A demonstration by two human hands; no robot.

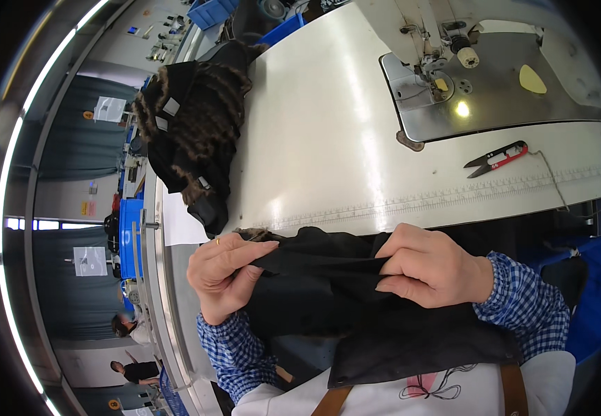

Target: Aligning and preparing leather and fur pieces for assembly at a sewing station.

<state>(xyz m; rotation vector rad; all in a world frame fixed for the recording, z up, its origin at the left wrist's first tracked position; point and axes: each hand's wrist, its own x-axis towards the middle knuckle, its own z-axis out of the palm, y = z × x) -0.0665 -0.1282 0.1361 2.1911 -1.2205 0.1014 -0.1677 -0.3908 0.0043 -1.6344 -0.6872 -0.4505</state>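
Black cloth point(322, 258) is stretched between my two hands at the near edge of the white table. My left hand point(223, 274) pinches its left end between thumb and fingers. At the right end, my right hand point(430, 267) grips it the same way, fingers closed over folded layers. A bit of brown fur point(253, 234) shows at the cloth's far edge beside my left hand. More black cloth hangs down toward my lap.
A sewing machine point(421, 66) stands at the far right on its metal plate point(494, 97). Red and black thread snips point(498, 159) lie tied to a cord. A printed ruler point(418, 203) runs along the near edge. Dark fur-striped garments point(200, 118) are heaped at the left.
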